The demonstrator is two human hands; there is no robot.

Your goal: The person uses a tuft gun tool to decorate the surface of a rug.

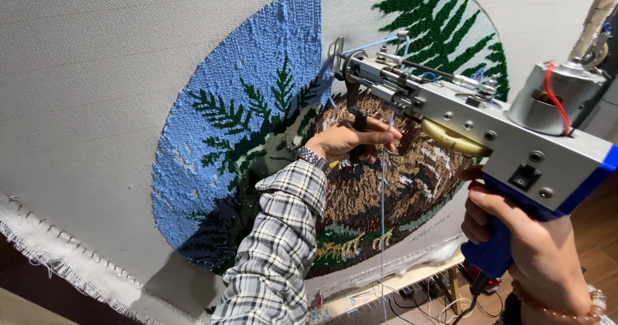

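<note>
Gripping tufting gun (450,109) between hands | left (353,141) closed on front handle | right (524,235) closed on blue grip

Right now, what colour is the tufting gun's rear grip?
Blue, seen in the head view: the rear grip, held by the right hand.

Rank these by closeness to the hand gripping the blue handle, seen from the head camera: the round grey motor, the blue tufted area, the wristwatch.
From the right hand:
1. Round grey motor, just above it on the tufting gun.
2. Wristwatch, mid-frame on the other wrist.
3. Blue tufted area, farthest, upper left on the cloth.
</note>
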